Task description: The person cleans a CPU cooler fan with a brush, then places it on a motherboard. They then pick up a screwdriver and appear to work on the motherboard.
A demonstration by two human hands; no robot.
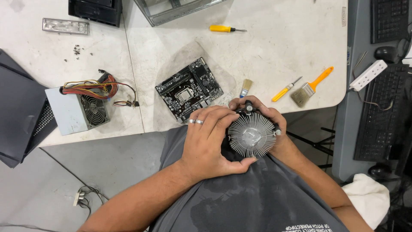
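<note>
A round processor cooler (pixel 252 135) with radial aluminium fins faces up over my lap, its centre pad showing a grey patch of paste. My left hand (pixel 207 144), with two rings, grips its left side, thumb under the lower edge. My right hand (pixel 274 124) wraps around its far and right side, mostly hidden behind the cooler. A black motherboard (pixel 189 89) lies on the white table (pixel 279 47) just beyond my hands.
On the table are a small paintbrush (pixel 246 88), a yellow screwdriver (pixel 286 89), an orange-handled brush (pixel 311 87), another yellow screwdriver (pixel 226 29), a power supply (pixel 77 111) with coloured wires and a metal plate (pixel 65 26). A power strip (pixel 368 74) and keyboards (pixel 380 118) sit right.
</note>
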